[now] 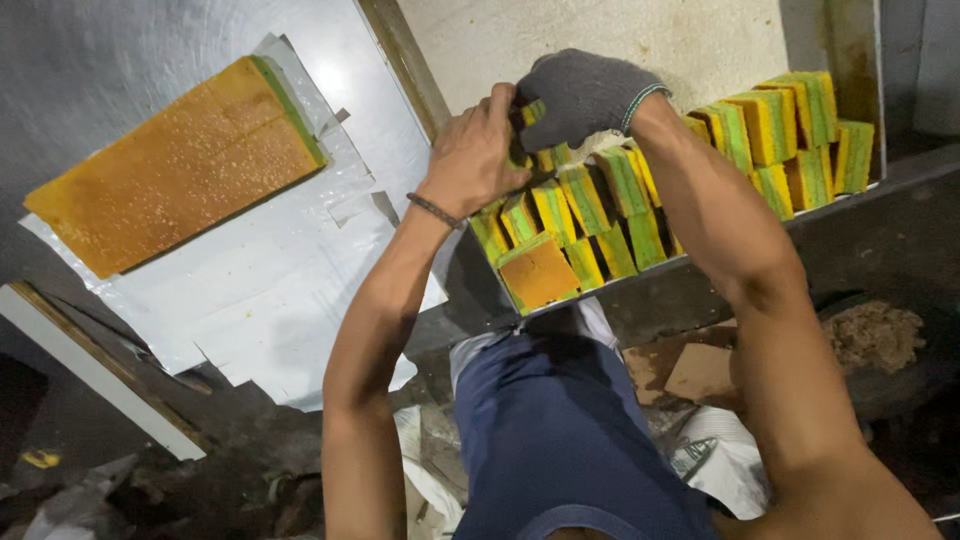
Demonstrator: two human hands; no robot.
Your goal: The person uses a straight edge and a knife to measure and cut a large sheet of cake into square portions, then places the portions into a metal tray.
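My left hand (476, 152) is bare, with a thin band at the wrist, and grips a green and yellow layered cake slice (528, 135) together with my right hand (578, 92), which wears a dark grey glove. Both hands meet over the left end of a row of cut cake slices (590, 210) standing on edge on a metal tray (700, 258). One slice (540, 272) at the near end lies with its orange-brown top up. More stacked slices (790, 130) fill the tray's right end.
A large uncut orange-brown cake slab (175, 165) with a green edge lies on white paper (270, 290) on the table at left. Behind the tray is a pale, stained board (620, 40). Below are my blue trousers (560, 430), cardboard scraps and litter on a dark floor.
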